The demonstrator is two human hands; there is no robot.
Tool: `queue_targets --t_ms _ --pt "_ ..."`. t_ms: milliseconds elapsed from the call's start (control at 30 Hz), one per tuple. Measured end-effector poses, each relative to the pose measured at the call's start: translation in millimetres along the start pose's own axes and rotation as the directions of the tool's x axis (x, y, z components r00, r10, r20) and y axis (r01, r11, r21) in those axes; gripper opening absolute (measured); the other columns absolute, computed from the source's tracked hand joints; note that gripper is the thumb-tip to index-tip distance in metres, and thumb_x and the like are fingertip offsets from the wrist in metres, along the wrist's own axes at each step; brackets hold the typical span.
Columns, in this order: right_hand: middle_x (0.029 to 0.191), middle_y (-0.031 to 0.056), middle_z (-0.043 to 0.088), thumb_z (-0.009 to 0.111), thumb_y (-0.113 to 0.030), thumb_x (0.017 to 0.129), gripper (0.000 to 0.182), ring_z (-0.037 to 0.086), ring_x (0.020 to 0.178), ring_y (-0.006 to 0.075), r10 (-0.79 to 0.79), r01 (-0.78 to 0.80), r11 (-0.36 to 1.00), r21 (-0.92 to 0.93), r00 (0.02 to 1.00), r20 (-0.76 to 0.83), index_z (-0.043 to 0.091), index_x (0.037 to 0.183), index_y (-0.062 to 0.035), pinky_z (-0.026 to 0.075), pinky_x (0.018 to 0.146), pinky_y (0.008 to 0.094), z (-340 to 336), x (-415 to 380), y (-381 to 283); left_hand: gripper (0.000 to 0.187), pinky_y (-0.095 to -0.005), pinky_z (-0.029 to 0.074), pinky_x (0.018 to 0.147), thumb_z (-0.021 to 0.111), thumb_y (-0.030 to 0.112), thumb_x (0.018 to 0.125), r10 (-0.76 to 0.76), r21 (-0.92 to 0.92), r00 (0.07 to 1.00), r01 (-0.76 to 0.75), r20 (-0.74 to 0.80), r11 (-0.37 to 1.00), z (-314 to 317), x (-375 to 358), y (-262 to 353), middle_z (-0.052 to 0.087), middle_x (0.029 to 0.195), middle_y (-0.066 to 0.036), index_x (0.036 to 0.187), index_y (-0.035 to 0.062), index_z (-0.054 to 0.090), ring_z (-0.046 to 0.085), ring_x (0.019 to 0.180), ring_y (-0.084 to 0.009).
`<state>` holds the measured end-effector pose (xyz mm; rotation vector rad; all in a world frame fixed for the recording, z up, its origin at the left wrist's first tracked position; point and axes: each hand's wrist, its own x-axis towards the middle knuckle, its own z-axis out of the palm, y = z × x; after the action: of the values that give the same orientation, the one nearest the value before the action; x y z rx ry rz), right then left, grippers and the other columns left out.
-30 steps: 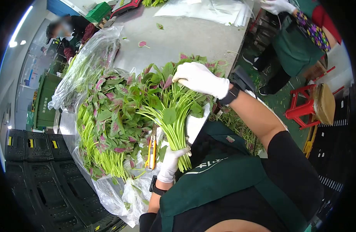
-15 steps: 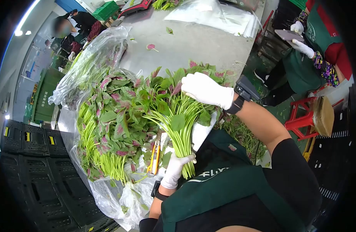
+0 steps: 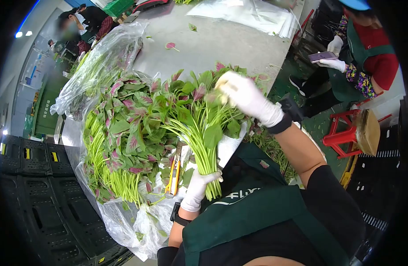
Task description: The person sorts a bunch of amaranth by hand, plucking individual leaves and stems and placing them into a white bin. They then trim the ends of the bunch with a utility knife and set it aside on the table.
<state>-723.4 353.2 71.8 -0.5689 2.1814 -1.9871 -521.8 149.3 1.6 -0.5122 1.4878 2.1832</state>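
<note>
My left hand, in a white glove, grips the stem ends of a bunch of green and red leafy amaranth at the near table edge. Over the bunch's leafy top, my gloved right hand pinches some leaves; it is blurred by motion. A bigger pile of the same greens lies on clear plastic to the left. A yellow utility knife rests between the pile and the held bunch.
The steel table carries a plastic bag of greens at the far left and a stack of clear bags. Black crates stand at left. A person in a green apron holds a phone beside a red stool.
My right hand shifted slightly right and up on the leaf tops, now blurred. The bunch stays in my left hand. The person at right has turned toward a phone.
</note>
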Motion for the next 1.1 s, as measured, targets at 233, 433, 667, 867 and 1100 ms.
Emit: queue_targets --t_ms 233,433,667,867,1100 --pt "0.075 -0.0015 0.06 0.052 -0.015 0.099 0.018 0.046 0.056 0.002 0.052 -0.037 0.998 0.044 0.905 -0.421 0.062 0.107 -0.0026 0.035 0.051 0.0174 -116 -58 -7 0.042 -0.0311 0.053 0.07 0.071 0.002 0.077 -0.049 -0.06 0.998 0.05 0.025 0.997 -4 -1 4 0.063 0.09 -0.01 0.115 -0.0029 0.056 0.063 0.074 -0.019" --pt "0.073 -0.0001 0.06 0.05 -0.014 0.099 0.016 0.047 0.055 0.0028 0.33 -0.415 0.908 -0.061 0.797 -0.505 0.062 0.102 -0.0036 0.036 0.05 0.018 -195 -188 79 0.047 -0.0313 0.053 0.072 0.07 0.006 0.077 -0.071 -0.035 0.997 0.073 0.041 0.997 0 -3 11 0.062 0.087 -0.01 0.12 -0.0034 0.052 0.063 0.075 -0.0193" --pt "0.133 0.0192 0.056 0.062 -0.025 0.086 0.038 0.058 0.116 0.0348 0.143 -0.535 0.241 -0.81 0.845 -0.516 0.063 0.118 -0.0058 0.048 0.097 0.0405 -180 -237 117 0.045 -0.0288 0.051 0.071 0.071 0.003 0.077 -0.062 -0.073 0.997 0.064 0.041 0.995 0 -2 8 0.063 0.088 -0.01 0.118 -0.0042 0.054 0.063 0.073 -0.0172" --pt "0.103 0.0139 0.067 0.067 -0.009 0.082 0.022 0.064 0.098 0.0306 -0.403 0.237 0.75 -0.618 0.904 -0.142 0.068 0.104 -0.0048 0.051 0.088 0.0382 -40 -71 -2 0.042 -0.028 0.051 0.07 0.069 0.0 0.078 -0.029 -0.022 0.999 0.03 0.014 0.999 4 -2 6 0.063 0.088 -0.009 0.117 -0.0042 0.054 0.063 0.072 -0.0166" --pt "0.091 0.0115 0.064 0.067 -0.026 0.083 0.025 0.061 0.088 0.0322 -0.25 0.314 0.539 -0.781 0.946 0.207 0.067 0.097 -0.0061 0.048 0.081 0.042 50 19 49 0.042 -0.0284 0.052 0.069 0.07 0.001 0.077 0.005 0.028 1.0 -0.005 -0.019 1.0 4 -3 2 0.063 0.091 -0.009 0.117 -0.0031 0.056 0.063 0.072 -0.0168"
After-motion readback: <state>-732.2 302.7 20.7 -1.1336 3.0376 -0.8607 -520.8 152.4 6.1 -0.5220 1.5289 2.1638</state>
